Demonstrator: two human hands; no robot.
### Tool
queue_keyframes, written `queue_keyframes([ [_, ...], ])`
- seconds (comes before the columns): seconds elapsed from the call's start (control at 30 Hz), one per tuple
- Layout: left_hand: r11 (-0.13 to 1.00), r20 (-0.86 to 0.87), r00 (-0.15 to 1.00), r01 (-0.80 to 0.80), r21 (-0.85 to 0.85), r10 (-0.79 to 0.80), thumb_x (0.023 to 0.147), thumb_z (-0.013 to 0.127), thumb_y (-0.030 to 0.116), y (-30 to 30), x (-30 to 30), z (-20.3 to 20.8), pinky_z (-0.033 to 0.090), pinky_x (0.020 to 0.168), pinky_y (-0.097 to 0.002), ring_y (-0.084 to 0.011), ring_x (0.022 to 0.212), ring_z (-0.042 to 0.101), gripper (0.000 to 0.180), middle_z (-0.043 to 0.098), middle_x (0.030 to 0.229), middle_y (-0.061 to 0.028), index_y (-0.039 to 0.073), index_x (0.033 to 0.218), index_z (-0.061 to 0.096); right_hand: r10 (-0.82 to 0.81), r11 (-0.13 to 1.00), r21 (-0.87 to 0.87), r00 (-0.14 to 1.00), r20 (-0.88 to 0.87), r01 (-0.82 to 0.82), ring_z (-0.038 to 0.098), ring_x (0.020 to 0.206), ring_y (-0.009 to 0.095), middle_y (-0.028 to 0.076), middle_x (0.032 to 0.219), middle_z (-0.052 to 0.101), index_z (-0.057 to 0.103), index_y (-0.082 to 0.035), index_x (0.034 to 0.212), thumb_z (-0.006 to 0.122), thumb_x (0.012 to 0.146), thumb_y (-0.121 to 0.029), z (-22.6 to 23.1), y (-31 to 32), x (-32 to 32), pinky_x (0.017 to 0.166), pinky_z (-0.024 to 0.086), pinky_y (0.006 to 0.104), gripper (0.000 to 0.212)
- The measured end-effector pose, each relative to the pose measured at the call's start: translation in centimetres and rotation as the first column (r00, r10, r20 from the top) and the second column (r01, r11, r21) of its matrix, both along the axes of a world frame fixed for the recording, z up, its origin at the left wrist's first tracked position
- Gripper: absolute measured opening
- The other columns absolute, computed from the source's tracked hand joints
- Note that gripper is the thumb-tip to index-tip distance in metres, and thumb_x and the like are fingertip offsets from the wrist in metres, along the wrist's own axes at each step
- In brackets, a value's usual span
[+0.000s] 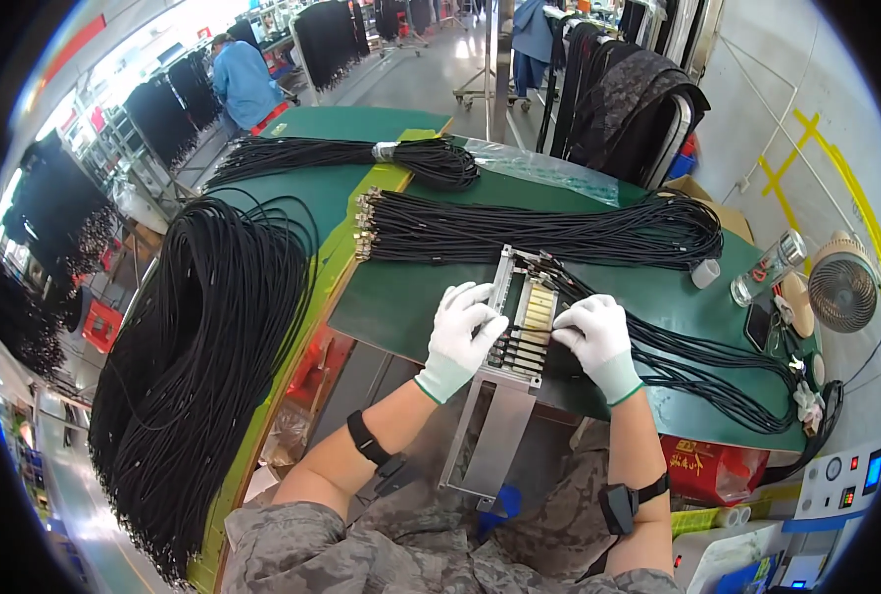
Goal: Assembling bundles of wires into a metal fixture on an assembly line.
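A metal fixture [505,436] with a row of slots stands in front of me at the table's near edge. Black cable ends lie side by side in its lower slots, and pale yellow slots show above them. My left hand [463,332], in a white glove, is at the fixture's left side with thumb and fingertips drawn together. Gloved in white too, my right hand [599,342] pinches at the right side of the slots. Whatever lies between either hand's fingertips is too small to make out. Black cables [698,371] run from the fixture's far end to the right across the table.
A bundle of black cables [539,230] with metal ends lies behind the fixture on the green table [391,307]. Another tied bundle [312,158] is farther back. A big cable heap [213,366] hangs at left. At right are a white cup [705,273], a glass bottle [769,267] and a fan [844,282].
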State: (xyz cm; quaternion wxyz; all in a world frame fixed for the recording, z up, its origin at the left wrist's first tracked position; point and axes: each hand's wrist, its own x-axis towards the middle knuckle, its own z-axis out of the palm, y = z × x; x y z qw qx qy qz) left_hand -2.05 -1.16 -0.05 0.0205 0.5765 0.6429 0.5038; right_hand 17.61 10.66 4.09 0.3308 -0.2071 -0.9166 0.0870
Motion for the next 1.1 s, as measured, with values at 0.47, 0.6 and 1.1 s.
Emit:
queue_keyframes([
  [0.47, 0.995, 0.222, 0.972, 0.065, 0.07, -0.079, 0.083, 0.069, 0.01, -0.7, -0.4, -0.1, 0.036, 0.106, -0.0399, -0.0306, 0.126, 0.048, 0.007, 0.062, 0.125, -0.0148, 0.006, 0.088, 0.069, -0.014, 0.987, 0.157, 0.992, -0.123, 0.033, 0.059, 0.075, 0.026, 0.002, 0.07, 0.062, 0.07, -0.014, 0.078, 0.076, 0.069, -0.016, 0.0, 0.8, 0.7, 0.068, 0.046, 0.0408, 0.011],
  [0.6, 0.994, 0.153, 0.986, 0.053, 0.096, -0.067, 0.085, 0.067, 0.01, -0.4, -0.3, -0.4, 0.037, 0.105, -0.039, -0.0302, 0.125, 0.05, 0.007, 0.062, 0.124, -0.015, 0.005, 0.09, 0.07, 0.129, 0.986, -0.093, 0.984, -0.122, -0.141, 0.059, 0.075, 0.027, 0.005, 0.068, 0.062, 0.07, -0.012, 0.077, 0.073, 0.07, -0.011, -1.2, -0.3, 0.2, 0.07, 0.048, 0.0387, 0.007],
  [1.1, 0.998, 0.015, 0.999, -0.049, 0.038, 0.049, 0.088, 0.064, 0.013, 0.3, 0.1, 0.0, 0.043, 0.099, -0.0412, -0.0333, 0.114, 0.055, 0.016, 0.065, 0.114, -0.0144, 0.005, 0.101, 0.068, 0.007, 0.995, 0.096, 1.0, 0.007, -0.008, 0.058, 0.084, 0.025, 0.0, 0.073, 0.061, 0.065, -0.015, 0.073, 0.076, 0.066, -0.014, -1.1, 0.9, 0.9, 0.076, 0.046, 0.0398, 0.013],
])
